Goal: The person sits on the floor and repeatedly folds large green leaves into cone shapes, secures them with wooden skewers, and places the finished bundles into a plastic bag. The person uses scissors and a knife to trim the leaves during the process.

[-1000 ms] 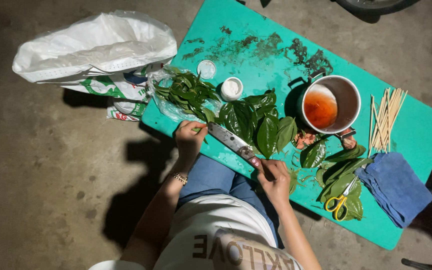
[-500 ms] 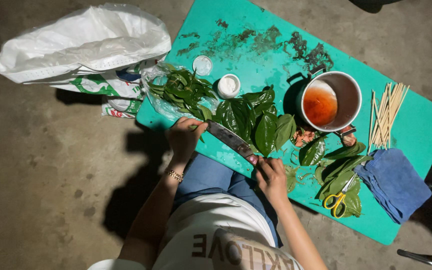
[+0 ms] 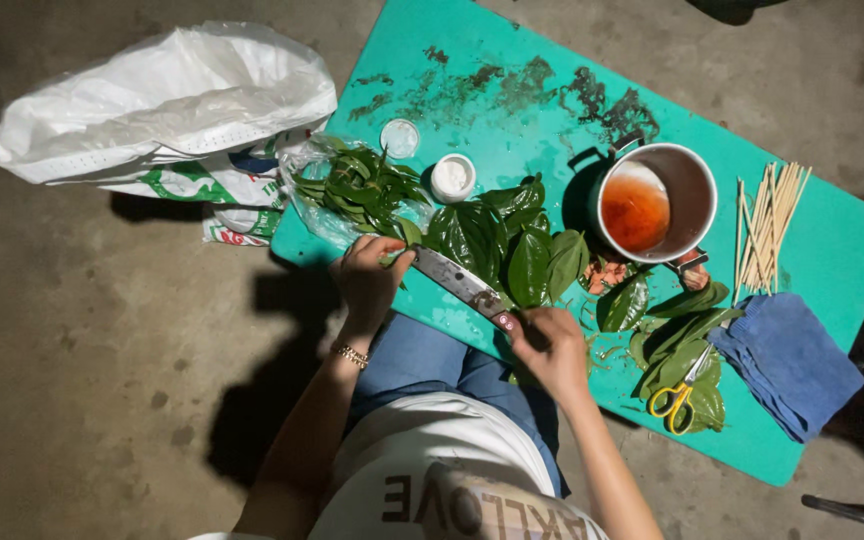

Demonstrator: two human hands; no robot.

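Observation:
My right hand grips the handle of a large knife whose blade lies across the near edge of the turquoise board. At the blade's tip, my left hand pinches a green leaf. A pile of broad dark green leaves lies just beyond the blade. Further left, a bunch of narrow leaves sits in clear plastic.
A metal pot with orange liquid, wooden skewers, a folded blue cloth, yellow-handled scissors, more leaves, a small white jar and its lid lie on the board. A white sack rests on the concrete floor.
The view has shifted slightly. Both hands stay on the knife and leaf, with the blade in about the same place on the board's near edge.

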